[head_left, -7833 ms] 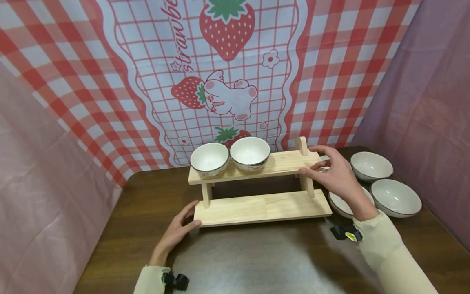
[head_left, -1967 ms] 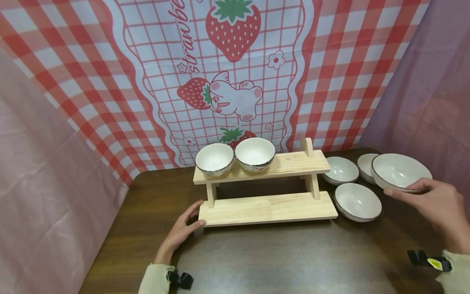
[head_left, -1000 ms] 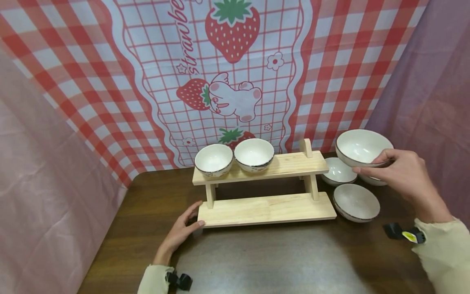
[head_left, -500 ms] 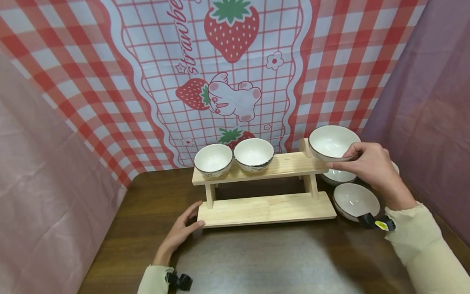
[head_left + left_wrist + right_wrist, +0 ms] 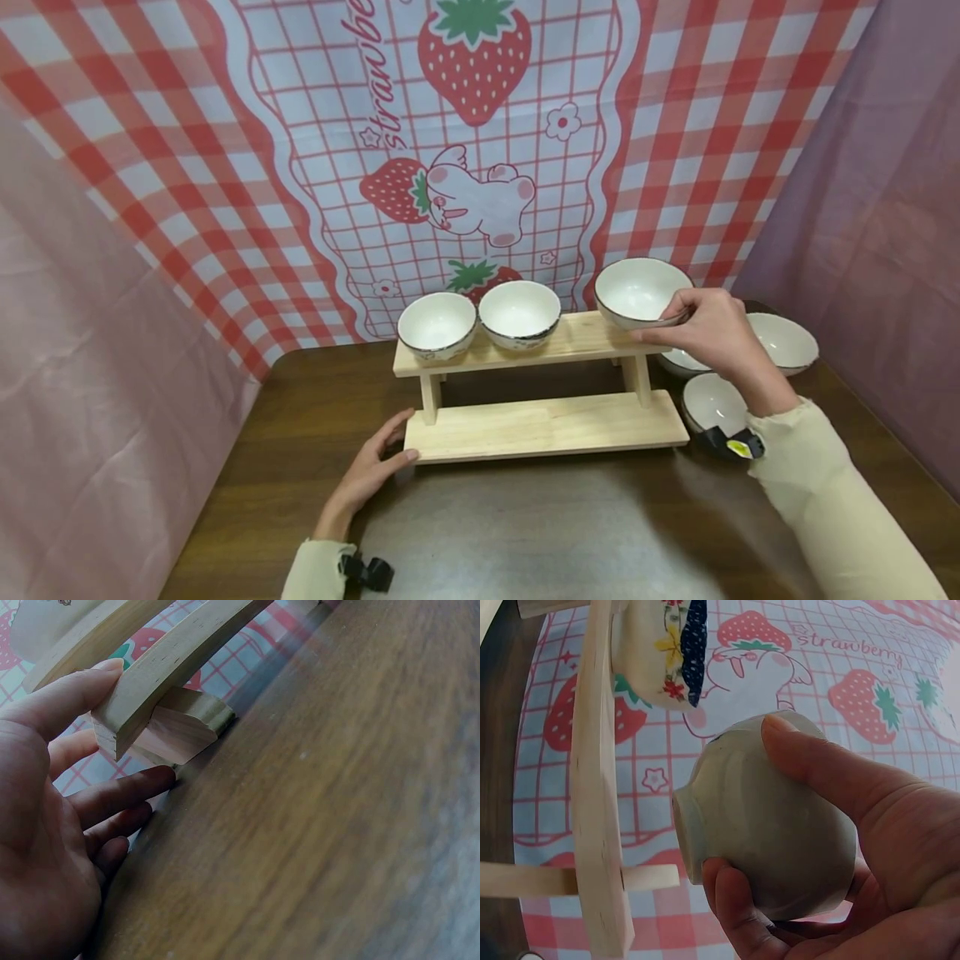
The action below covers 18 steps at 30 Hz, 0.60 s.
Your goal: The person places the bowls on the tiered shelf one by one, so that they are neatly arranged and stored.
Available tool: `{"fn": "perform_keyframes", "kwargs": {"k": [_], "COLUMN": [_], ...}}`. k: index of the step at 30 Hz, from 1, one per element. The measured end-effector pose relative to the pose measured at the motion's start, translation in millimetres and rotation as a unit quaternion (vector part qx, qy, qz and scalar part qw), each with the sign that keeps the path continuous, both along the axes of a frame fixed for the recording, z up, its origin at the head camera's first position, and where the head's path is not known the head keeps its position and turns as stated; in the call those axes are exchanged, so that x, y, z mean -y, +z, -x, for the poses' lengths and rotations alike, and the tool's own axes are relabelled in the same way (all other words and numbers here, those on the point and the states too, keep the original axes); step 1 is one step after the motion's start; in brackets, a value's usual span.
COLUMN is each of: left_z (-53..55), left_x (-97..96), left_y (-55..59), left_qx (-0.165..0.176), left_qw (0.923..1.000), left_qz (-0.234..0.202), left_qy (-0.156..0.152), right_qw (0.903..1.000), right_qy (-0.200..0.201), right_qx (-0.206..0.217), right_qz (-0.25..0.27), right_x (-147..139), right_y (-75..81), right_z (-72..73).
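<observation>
My right hand (image 5: 708,333) grips a white bowl (image 5: 641,287) with a dark rim over the right end of the wooden rack's upper shelf. In the right wrist view, thumb and fingers hold the bowl's (image 5: 757,802) sides, and its foot is apart from the shelf board (image 5: 596,780). Two similar bowls stand side by side on that shelf, one at the left end (image 5: 437,323) and one toward the middle (image 5: 520,310). My left hand (image 5: 367,471) holds the left end of the lower shelf (image 5: 547,429), thumb at its front corner and fingers along the end.
On the table (image 5: 525,533), right of the rack, stand a far-right bowl (image 5: 783,342), a front bowl (image 5: 712,400) and a partly hidden bowl (image 5: 682,362). A strawberry-print cloth (image 5: 480,200) hangs close behind the rack. Pink curtains flank both sides.
My right hand has left the rack's right end, taken a bowl from the group at right, and carried it left over the upper shelf. The left hand keeps its place.
</observation>
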<state>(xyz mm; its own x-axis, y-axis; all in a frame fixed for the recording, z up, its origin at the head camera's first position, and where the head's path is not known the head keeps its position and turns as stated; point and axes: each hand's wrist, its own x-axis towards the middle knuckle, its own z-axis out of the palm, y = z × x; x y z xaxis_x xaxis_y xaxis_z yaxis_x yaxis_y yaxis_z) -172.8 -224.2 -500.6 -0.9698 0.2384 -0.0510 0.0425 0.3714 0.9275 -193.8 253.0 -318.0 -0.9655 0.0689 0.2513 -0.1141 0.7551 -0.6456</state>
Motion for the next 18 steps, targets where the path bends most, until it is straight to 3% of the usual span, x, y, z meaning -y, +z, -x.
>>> {"fn": "perform_keyframes", "kwargs": {"k": [18], "left_z": [0.8], "left_x": [1.7], "left_y": [-1.1], "left_qx": [-0.004], "left_qw": [0.9999], "left_qz": [-0.006], "left_qy": [-0.007], "right_qw": [0.9997], "right_qy": [0.019], "right_qx": [0.016], "right_qz": [-0.005], "right_x": [25], "right_y": [-13.2], "right_z": [13.4]}}
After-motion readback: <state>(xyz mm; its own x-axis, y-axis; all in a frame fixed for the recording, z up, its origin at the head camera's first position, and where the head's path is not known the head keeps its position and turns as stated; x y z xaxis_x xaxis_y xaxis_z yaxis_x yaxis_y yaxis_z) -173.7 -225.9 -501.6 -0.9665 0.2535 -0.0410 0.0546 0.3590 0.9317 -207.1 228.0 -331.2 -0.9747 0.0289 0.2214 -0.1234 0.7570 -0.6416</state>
